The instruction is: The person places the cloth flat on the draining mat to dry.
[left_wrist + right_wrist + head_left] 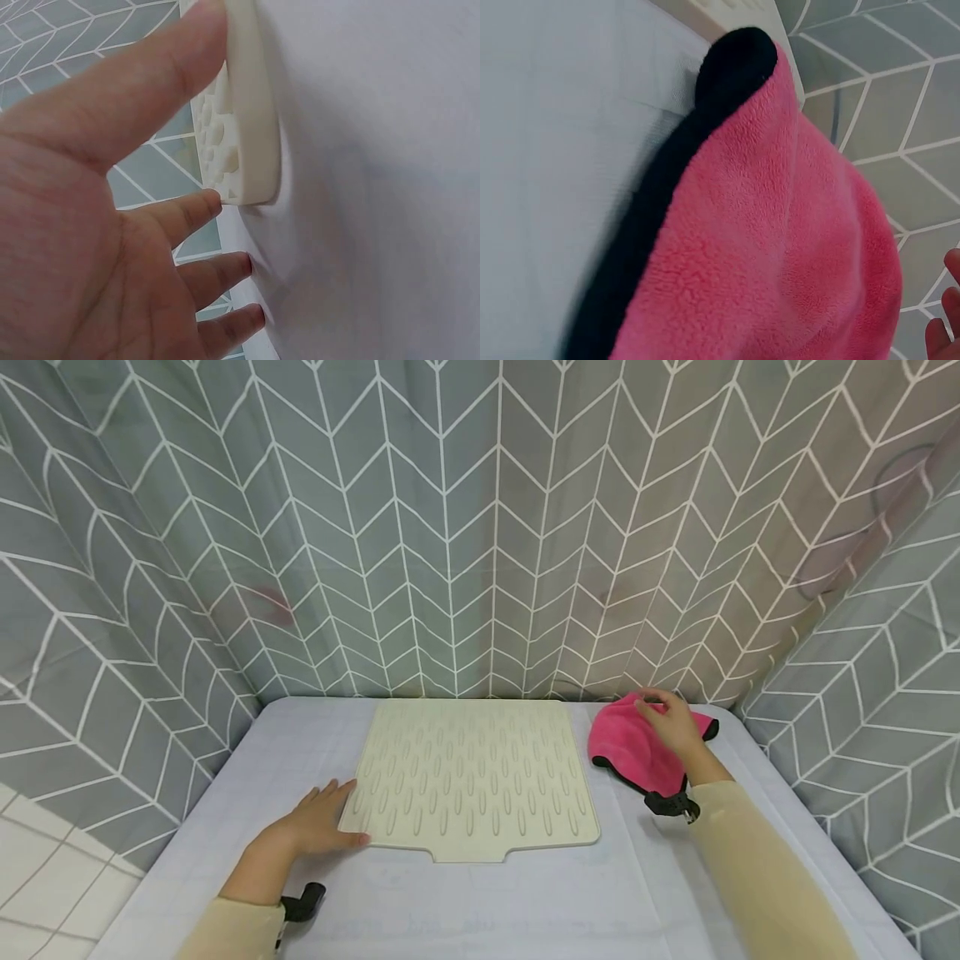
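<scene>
Pink plush cloth with a black edging [633,747] lies bunched on the right side of the white cloth-covered table [465,902], close to its far edge and just beside the cream-coloured rectangular mat with raised oblong ridges [468,777]. Your hands are well apart, one at each of these things.

Your right hand [673,727] is over the upper part of the pink cloth, thumb and fingers bent near its top edge. You may be pinching the fabric, but I cannot tell; in the right wrist view only a few fingertips [946,307] show, and they stand clear of the plush at the right border. That view also has the black edging rolled over at one corner.

Your left hand [318,818] is at the mat's near left corner, fingers straight and spread. You have your thumb against the mat's near edge and your index fingertip by its left side, while two other fingertips reach the white table covering.

The mat lies flat, its short tab toward you. Beyond the table hangs a grey curtain with white chevron lines [450,527], and pale square tiles [52,877] show at lower left.
</scene>
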`<action>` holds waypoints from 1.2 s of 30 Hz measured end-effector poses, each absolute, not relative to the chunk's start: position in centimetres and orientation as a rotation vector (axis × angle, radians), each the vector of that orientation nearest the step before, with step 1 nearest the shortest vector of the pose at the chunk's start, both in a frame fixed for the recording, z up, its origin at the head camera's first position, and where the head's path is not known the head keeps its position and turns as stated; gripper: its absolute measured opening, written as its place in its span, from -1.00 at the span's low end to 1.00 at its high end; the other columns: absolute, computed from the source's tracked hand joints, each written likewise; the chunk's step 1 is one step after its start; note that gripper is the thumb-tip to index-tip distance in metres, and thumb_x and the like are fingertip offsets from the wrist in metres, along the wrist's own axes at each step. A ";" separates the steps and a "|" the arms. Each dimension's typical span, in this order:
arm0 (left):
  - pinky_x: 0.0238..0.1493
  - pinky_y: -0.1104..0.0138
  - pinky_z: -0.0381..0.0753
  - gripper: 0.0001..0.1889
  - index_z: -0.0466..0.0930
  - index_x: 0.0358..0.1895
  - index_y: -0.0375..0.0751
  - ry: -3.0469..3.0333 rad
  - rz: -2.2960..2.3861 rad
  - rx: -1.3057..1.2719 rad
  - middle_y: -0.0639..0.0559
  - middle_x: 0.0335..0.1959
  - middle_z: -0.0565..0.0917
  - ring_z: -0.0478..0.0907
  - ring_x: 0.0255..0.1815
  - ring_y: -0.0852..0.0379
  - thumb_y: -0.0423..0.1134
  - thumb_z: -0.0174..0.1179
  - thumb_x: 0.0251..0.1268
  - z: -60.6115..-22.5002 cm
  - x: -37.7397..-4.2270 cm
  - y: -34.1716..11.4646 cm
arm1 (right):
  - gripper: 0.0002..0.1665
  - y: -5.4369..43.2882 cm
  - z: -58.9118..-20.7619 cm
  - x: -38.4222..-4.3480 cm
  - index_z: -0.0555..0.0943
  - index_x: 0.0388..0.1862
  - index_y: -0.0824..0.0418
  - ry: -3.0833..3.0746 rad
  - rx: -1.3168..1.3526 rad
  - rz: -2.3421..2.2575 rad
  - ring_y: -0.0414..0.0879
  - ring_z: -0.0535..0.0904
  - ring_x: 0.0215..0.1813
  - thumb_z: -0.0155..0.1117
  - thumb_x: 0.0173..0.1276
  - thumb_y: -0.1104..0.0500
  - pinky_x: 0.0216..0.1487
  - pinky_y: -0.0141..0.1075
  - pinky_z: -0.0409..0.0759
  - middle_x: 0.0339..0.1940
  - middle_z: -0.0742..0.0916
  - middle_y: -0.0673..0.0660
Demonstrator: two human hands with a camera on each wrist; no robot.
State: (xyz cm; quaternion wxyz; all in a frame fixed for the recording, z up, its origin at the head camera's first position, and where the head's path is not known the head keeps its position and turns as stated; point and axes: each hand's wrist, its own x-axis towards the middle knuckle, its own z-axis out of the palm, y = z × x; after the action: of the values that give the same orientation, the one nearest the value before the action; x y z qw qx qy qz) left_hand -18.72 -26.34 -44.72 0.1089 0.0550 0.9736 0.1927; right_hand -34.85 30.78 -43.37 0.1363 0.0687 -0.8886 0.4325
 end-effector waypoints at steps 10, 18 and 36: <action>0.29 -0.46 0.08 0.13 0.17 0.48 -0.48 2.872 0.587 0.169 -0.66 0.43 0.13 -0.04 0.41 -0.72 0.18 0.50 -0.03 -44.8 -18.8 -26.2 | -0.43 31.1 -44.5 -37.7 0.40 0.40 0.39 -2.716 0.152 1.223 0.41 0.25 0.46 0.16 0.56 0.09 0.38 0.23 0.26 0.46 0.35 0.50; 0.27 -0.47 0.09 0.13 0.18 0.48 -0.47 2.867 0.592 0.175 -0.65 0.43 0.12 -0.04 0.41 -0.72 0.18 0.51 -0.04 -44.7 -18.5 -26.2 | -0.28 31.8 -45.7 -38.5 0.26 0.52 0.32 -2.946 0.190 1.091 0.45 0.21 0.45 0.14 0.56 -0.03 0.43 0.26 0.16 0.45 0.31 0.55; 0.28 -0.47 0.07 0.14 0.17 0.48 -0.47 2.884 0.593 0.157 -0.65 0.43 0.12 -0.04 0.41 -0.72 0.20 0.49 -0.04 -44.6 -18.4 -26.1 | -0.65 31.4 -46.1 -38.5 0.61 0.11 0.35 -2.831 0.207 0.906 0.45 0.26 0.28 0.25 0.48 0.14 0.32 0.21 0.20 0.12 0.65 0.42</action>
State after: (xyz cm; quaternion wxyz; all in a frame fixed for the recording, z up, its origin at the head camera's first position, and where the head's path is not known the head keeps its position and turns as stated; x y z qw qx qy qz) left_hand -18.40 -26.12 -44.60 0.0965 0.0531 0.9736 0.2001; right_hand -38.46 31.36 -46.07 0.0807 0.0693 -0.9471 0.3029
